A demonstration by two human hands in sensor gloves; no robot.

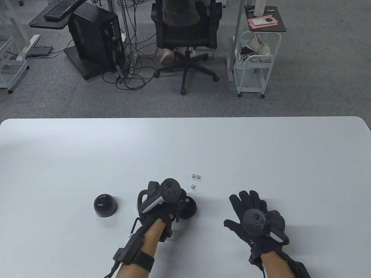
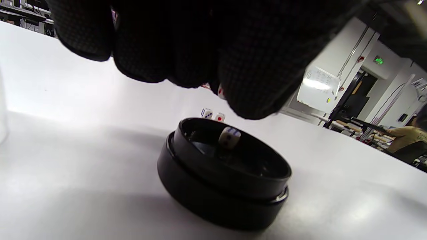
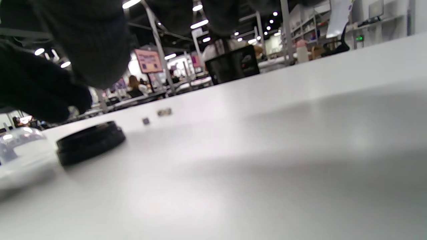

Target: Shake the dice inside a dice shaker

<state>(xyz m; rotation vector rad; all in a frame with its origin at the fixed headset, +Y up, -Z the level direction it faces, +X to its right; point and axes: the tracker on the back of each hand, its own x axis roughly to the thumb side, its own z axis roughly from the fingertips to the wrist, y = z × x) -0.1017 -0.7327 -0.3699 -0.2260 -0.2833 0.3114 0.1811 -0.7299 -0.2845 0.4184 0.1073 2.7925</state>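
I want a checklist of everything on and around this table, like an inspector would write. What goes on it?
Surface: white table, bare patches shiny.
Job's things: black shaker base open, one die inside; three dice loose on the table beyond it; black dome lid standing apart to the left.
Clutter: nothing seen on the table.
Grippers: left hand over the base, fingers curled above it; right hand spread flat, holding nothing.
Cables: glove lead at the left wrist; tangle of floor cables.
Surroundings: office chair, computer tower, white cart.
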